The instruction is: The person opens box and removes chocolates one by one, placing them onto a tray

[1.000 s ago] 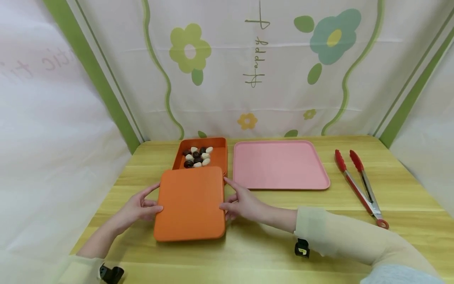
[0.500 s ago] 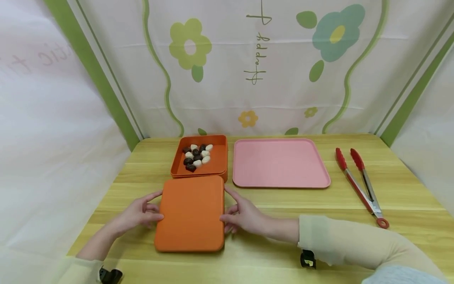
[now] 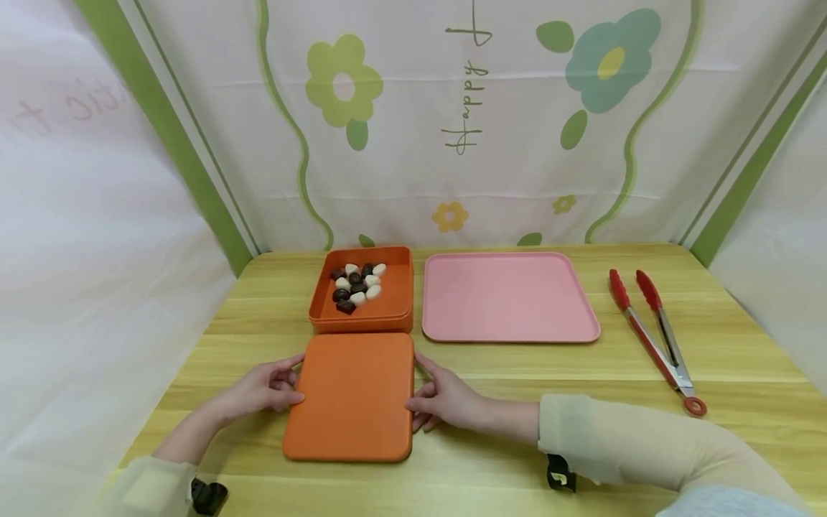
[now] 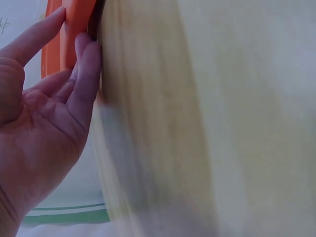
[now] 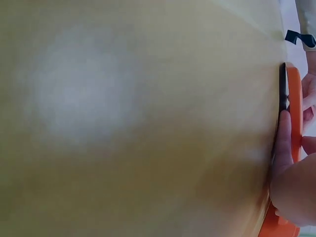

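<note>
A flat orange lid (image 3: 355,395) with rounded corners lies level at the table's front left, low over the wood or on it. My left hand (image 3: 265,388) holds its left edge between thumb and fingers. On the opposite edge, my right hand (image 3: 452,402) grips it the same way. The right wrist view shows a finger along the underside of the lid (image 5: 295,108), near the tabletop. Just behind stands an open orange box (image 3: 362,325), holding several dark brown and white pebble-like pieces (image 3: 357,287) whose kind I cannot tell.
A pink tray (image 3: 510,298) lies right of the box. Farther right, tongs (image 3: 659,345) with red tips rest spread on the wooden table (image 3: 491,467). A patterned white curtain (image 3: 413,143) hangs behind the table and along both sides.
Both hands have brought the lid toward the table's front edge and lowered it. The box's front wall, earlier hidden behind the lid, now shows. Tray and tongs stay put.
</note>
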The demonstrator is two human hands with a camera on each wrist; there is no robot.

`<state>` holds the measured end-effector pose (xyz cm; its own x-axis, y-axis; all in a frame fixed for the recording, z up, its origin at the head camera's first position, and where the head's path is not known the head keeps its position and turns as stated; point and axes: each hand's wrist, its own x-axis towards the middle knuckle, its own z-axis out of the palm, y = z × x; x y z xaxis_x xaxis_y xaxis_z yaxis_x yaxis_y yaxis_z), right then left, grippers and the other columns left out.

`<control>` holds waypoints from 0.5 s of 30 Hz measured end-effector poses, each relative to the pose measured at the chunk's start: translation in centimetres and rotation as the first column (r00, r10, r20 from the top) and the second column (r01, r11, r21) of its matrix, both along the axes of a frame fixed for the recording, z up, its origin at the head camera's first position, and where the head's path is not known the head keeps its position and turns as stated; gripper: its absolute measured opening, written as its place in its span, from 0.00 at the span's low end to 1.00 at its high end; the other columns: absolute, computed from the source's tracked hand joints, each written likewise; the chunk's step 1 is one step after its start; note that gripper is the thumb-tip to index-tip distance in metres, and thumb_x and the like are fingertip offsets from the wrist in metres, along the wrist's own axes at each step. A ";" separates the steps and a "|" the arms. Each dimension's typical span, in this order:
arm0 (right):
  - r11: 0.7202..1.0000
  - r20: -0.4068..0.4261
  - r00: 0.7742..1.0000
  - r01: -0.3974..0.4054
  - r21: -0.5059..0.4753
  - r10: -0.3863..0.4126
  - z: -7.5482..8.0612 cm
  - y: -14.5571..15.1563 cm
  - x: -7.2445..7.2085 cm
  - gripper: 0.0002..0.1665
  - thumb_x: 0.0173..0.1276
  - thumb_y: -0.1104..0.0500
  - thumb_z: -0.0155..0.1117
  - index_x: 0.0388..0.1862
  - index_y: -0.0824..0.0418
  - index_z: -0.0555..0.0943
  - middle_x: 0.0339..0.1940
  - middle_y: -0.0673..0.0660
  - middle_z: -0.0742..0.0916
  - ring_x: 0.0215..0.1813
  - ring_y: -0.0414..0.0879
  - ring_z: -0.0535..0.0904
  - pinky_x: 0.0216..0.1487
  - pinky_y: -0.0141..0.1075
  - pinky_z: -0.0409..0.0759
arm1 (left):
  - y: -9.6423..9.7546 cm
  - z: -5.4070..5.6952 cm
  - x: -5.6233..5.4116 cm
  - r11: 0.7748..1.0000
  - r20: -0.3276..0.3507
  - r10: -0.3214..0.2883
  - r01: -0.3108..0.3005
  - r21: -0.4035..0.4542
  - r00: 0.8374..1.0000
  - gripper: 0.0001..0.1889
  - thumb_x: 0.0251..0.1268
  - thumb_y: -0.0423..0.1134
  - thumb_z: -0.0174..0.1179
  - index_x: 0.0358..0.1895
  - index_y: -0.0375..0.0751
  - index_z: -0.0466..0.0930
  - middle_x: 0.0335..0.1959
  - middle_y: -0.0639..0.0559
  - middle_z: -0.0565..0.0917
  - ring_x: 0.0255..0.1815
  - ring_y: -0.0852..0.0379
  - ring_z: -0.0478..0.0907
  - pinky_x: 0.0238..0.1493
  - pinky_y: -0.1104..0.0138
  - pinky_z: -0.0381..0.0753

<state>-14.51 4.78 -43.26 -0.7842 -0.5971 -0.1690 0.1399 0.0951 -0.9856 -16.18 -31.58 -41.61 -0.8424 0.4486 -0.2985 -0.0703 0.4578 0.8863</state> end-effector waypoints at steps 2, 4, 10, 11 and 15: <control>1.000 -0.005 1.000 -0.010 0.007 0.010 -0.2 0.1 -0.2 0.52 0.68 0.70 0.61 0.79 0.66 0.38 0.31 0.61 0.87 0.28 0.53 0.85 0.29 0.41 0.84 | 0.1 0.0 -0.2 1.000 0.000 -0.008 0.008 -0.003 1.000 0.45 0.64 0.35 0.65 0.75 0.24 0.45 0.41 0.41 0.72 0.32 0.56 0.73 0.30 0.66 0.79; 1.000 -0.010 1.000 -0.017 0.013 0.017 -0.4 0.2 -0.4 0.53 0.68 0.69 0.61 0.79 0.66 0.38 0.31 0.60 0.87 0.29 0.53 0.85 0.31 0.41 0.84 | 0.1 0.0 -0.2 1.000 -0.004 -0.017 0.017 -0.006 1.000 0.44 0.64 0.35 0.65 0.74 0.24 0.45 0.41 0.42 0.72 0.32 0.56 0.73 0.30 0.65 0.80; 0.999 -0.041 0.999 -0.020 0.050 0.022 -0.5 0.3 -0.7 0.53 0.68 0.67 0.64 0.79 0.66 0.40 0.29 0.60 0.87 0.28 0.53 0.85 0.32 0.41 0.84 | 0.1 -0.2 -0.3 0.999 -0.042 -0.038 0.036 -0.040 0.998 0.45 0.63 0.35 0.66 0.73 0.22 0.47 0.37 0.43 0.74 0.29 0.58 0.73 0.27 0.68 0.78; 0.998 -0.047 0.999 -0.019 0.059 0.022 -0.5 0.2 -0.7 0.53 0.68 0.66 0.64 0.79 0.66 0.40 0.29 0.60 0.87 0.28 0.53 0.85 0.32 0.41 0.84 | 0.1 -0.3 -0.3 0.998 -0.051 -0.043 0.041 -0.042 0.998 0.45 0.62 0.35 0.66 0.73 0.21 0.47 0.36 0.44 0.74 0.29 0.59 0.73 0.27 0.69 0.77; 0.996 -0.073 0.997 -0.023 0.083 0.030 -0.3 0.2 -0.7 0.53 0.68 0.64 0.65 0.79 0.67 0.40 0.25 0.59 0.86 0.24 0.51 0.84 0.29 0.41 0.84 | 0.2 -0.2 -0.3 0.998 -0.056 -0.059 0.057 -0.031 0.997 0.44 0.63 0.36 0.66 0.73 0.20 0.47 0.36 0.45 0.74 0.29 0.60 0.72 0.27 0.70 0.77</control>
<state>-15.21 5.01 -43.53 -0.7805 -0.6044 -0.1596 0.0628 0.1783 -0.9820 -16.51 -31.34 -41.83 -0.8313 0.4888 -0.2646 0.0074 0.4857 0.8741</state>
